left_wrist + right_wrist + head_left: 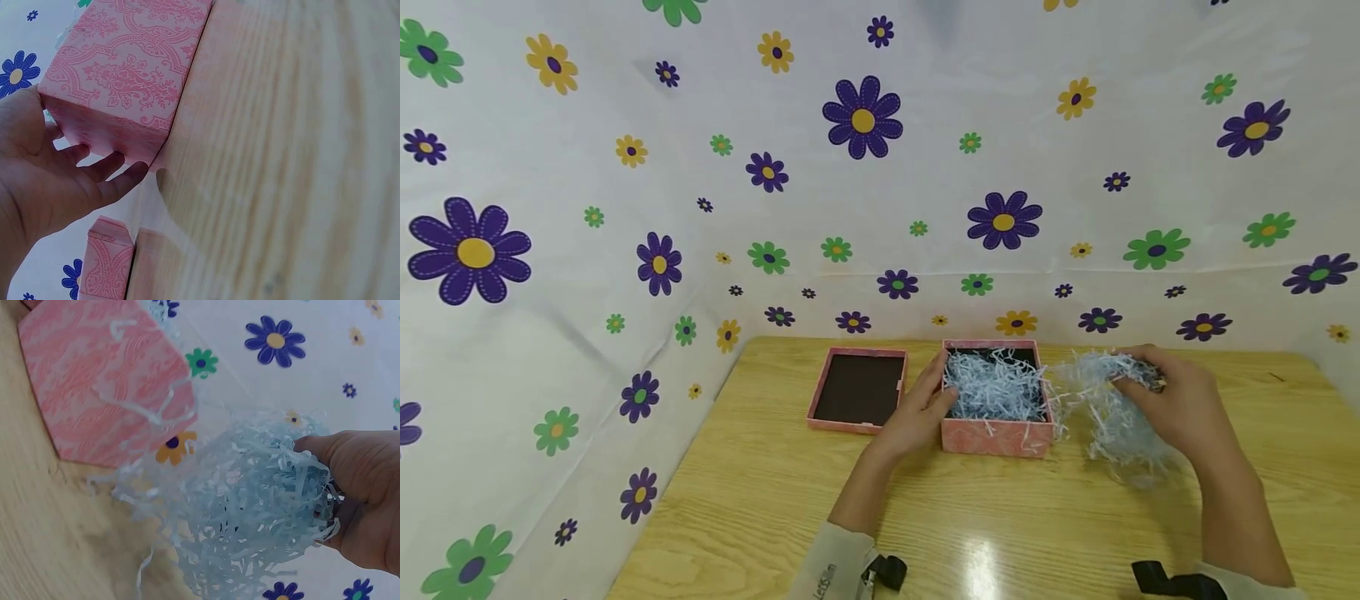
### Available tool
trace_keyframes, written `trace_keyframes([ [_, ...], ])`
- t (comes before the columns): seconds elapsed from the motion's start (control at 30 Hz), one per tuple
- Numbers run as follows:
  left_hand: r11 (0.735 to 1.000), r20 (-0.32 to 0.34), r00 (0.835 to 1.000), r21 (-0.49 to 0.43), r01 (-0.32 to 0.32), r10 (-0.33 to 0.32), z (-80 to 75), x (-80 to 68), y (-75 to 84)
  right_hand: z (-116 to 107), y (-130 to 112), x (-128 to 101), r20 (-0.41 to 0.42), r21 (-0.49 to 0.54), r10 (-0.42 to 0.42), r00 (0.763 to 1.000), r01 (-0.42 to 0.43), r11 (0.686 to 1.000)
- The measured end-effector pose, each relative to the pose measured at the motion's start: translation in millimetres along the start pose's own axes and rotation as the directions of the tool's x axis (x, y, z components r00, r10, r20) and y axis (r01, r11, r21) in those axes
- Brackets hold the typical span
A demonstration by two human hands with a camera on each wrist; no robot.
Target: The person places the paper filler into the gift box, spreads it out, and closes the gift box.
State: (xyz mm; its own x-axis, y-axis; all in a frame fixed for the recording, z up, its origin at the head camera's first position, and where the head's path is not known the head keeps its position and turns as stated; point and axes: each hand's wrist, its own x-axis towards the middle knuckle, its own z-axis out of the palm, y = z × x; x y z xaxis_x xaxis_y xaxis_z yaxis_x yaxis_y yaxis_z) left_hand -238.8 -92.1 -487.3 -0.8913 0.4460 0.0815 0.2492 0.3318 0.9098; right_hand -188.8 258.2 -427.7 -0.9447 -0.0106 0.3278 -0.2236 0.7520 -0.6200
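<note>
A pink patterned box (996, 437) stands open on the wooden table, with pale blue shredded paper (996, 387) inside. My left hand (917, 412) rests against the box's left wall, its fingers (103, 172) fairly straight along the side of the box (131, 69). Just right of the box, my right hand (1180, 400) grips a loose clump of the same shredded paper (1105, 408), strands trailing onto the table. In the right wrist view the clump (262, 500) bulges out of the right hand (369, 494), with the box (100, 394) behind it.
The box's pink lid (859, 387) lies upside down left of the box, dark inside; its corner (106, 265) shows below my left hand. The wooden table (1000, 517) stretches toward me. A white floral cloth (850, 167) covers the back and left side.
</note>
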Motion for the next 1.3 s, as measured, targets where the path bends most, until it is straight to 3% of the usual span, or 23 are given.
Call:
trace_keyframes([
  [0.27,1.000,0.009,1.000,0.001,-0.014,0.014,-0.9,3.6,-3.1,-10,-36,3,-0.117,0.012,0.007,0.993,-0.006,1.000],
  [0.53,1.000,0.005,1.000,0.010,-0.015,0.015,-6.0,2.3,-3.6,-19,-87,34,-0.213,0.030,-0.118,0.970,0.127,0.991],
  [0.87,0.999,0.011,1.000,0.015,-0.029,0.029,-3.6,4.5,-8.9,-10,-150,71,-0.302,0.205,-0.175,0.937,0.243,0.948],
  [1.1,1.000,0.005,1.000,0.018,-0.018,0.018,-2.1,4.0,-5.7,31,-141,74,-0.397,0.272,-0.141,0.907,0.263,0.926],
  [1.3,0.999,0.003,1.000,0.027,-0.017,0.017,-1.8,2.4,-4.0,77,-107,56,-0.330,0.308,-0.080,0.940,0.187,0.933],
])
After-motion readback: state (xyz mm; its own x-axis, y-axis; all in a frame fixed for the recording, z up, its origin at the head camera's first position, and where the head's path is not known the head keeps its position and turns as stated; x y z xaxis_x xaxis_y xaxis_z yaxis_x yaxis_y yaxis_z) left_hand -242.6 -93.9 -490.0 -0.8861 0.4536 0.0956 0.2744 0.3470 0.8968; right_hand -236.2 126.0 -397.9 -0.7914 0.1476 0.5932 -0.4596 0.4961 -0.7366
